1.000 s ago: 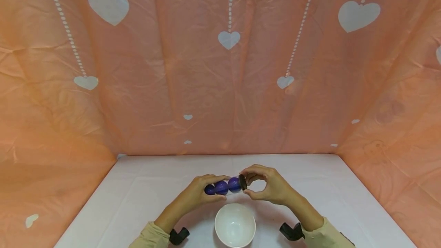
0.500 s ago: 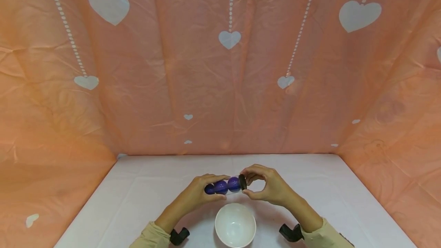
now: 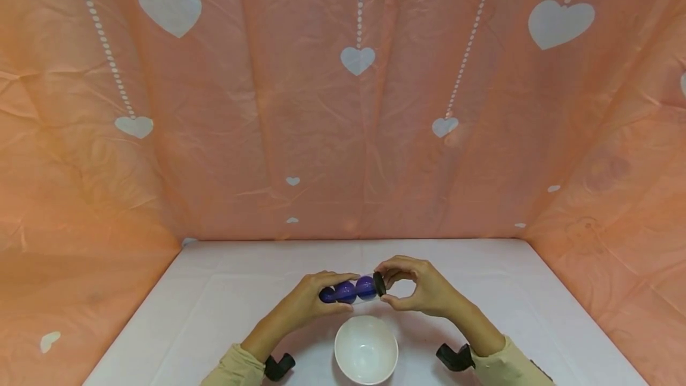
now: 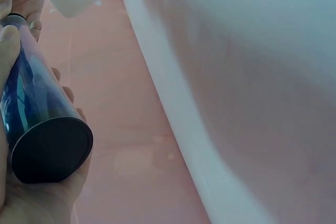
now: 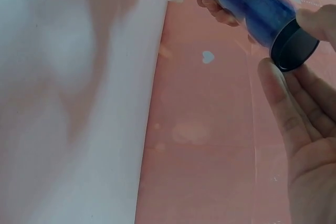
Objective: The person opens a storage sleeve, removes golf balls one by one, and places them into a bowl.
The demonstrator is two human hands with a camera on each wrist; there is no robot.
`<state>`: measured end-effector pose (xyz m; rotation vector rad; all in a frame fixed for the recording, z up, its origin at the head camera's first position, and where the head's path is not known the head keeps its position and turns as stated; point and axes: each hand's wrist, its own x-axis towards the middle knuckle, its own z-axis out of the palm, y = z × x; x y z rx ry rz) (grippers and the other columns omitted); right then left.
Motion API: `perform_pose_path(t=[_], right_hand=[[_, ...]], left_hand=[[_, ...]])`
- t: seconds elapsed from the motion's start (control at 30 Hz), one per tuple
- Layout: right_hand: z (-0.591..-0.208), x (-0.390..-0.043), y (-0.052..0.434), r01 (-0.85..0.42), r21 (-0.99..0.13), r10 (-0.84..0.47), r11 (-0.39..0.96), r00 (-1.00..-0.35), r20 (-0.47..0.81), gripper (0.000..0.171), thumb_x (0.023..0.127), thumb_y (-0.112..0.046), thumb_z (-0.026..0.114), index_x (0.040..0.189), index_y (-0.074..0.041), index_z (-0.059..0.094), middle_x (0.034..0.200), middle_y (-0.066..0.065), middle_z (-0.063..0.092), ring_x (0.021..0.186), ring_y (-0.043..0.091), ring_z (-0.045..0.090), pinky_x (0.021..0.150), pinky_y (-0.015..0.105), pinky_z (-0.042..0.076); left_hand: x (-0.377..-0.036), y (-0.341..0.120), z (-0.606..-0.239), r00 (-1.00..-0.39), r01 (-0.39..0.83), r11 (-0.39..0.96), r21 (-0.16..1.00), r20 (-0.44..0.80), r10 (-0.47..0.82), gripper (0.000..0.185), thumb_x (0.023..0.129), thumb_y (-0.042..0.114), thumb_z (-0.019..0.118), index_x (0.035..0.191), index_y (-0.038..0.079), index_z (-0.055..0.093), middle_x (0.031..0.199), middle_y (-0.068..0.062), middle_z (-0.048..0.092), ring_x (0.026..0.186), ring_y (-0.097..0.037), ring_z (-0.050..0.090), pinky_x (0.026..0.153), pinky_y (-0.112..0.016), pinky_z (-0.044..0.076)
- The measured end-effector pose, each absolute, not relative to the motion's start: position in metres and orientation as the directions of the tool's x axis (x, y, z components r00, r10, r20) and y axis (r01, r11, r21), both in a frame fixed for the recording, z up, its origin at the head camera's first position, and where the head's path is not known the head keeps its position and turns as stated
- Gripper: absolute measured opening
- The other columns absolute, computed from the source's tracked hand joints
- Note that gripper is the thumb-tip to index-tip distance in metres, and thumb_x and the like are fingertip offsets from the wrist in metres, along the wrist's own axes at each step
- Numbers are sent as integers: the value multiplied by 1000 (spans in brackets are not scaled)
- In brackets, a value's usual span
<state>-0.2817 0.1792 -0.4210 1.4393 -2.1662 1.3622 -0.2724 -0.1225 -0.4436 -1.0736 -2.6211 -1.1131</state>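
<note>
Purple contents (image 3: 345,292) are showing through the tube (image 4: 42,87), held sideways just beyond the bowl (image 3: 367,341). The left hand (image 3: 316,296) is wrapping it; the right hand (image 3: 420,290) is pinching its cap (image 3: 380,284). A slack left grip or jerked cap could be risking a spill.

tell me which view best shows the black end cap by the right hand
The right wrist view: the black end cap is large there, its end face visible. Head shows it small, nearly edge-on; left wrist, only a thin dark rim.
</note>
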Motion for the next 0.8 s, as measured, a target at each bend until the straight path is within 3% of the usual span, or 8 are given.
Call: perform_pose_path(t=[0.3,0.53,0.8], right_hand=[[-423,-283,178,-804,-577,-571,144,-544,615,51,80,2,93,125,-7,72,112,5,74,94,19,75,84,34,64],[-417,-284,181,-808,-578,-586,113,-524,618,51,83,4,90,129,-2,68,115,13,72,97,23,75,87,37,64],[-420,-283,186,-719,-684,-572,121,-614,544,52,89,0,86,137,-3,64,123,12,70,106,23,72,94,36,62]], left_hand=[[-271,-121,-443,-756,641,497,585,371,539,57,92,38,86,144,23,70,123,-3,76,107,-17,68,92,-36,58],[-272,-121,-442,-767,630,506,589,369,526,56,92,39,86,144,24,70,127,-3,76,113,-23,69,98,-44,59],[-274,-122,-442,-770,628,488,606,394,502,54,90,33,89,140,20,72,135,-4,74,123,-29,69,105,-51,56]])
